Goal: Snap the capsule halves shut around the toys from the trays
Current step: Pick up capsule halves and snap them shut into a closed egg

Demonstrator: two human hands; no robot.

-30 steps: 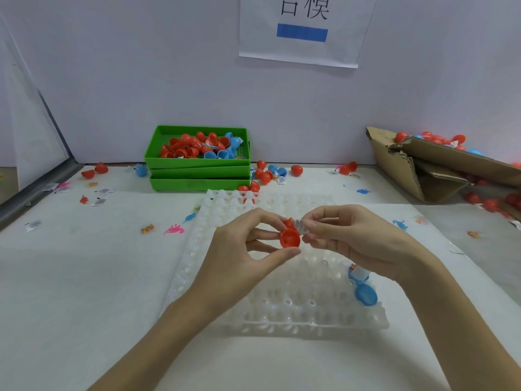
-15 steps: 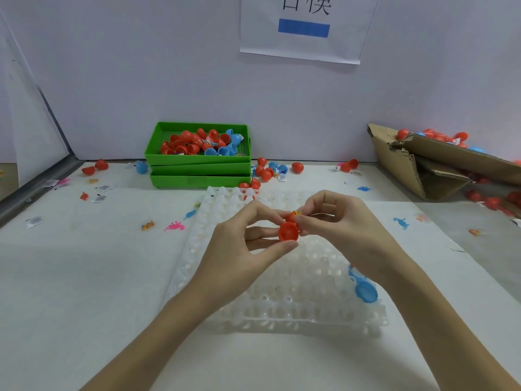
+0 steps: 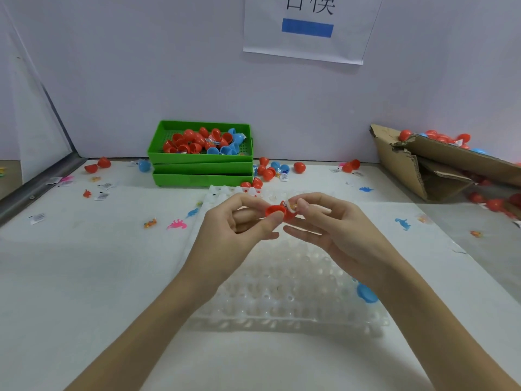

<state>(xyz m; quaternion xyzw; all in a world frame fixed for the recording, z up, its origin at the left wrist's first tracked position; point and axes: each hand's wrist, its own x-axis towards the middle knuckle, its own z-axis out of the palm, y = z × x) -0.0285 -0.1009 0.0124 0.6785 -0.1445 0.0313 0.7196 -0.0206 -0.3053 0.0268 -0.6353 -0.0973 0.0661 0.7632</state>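
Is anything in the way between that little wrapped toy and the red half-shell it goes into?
Nothing visible is. The right hand pinches the small wrapped toy right at the open red plastic capsule half, which the left hand holds; the two already look to be touching.

Red capsule half [image 3: 277,212], open, tilted, held above clear tray [image 3: 296,292]; packeted toy [image 3: 290,206] at its rim.

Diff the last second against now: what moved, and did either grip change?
The right hand has pushed the wrapped toy closer to the mouth of the red capsule half, and its lower fingers have opened out. The left hand keeps the same pinch grip on that half. The white tray and blue capsule are unmoved.
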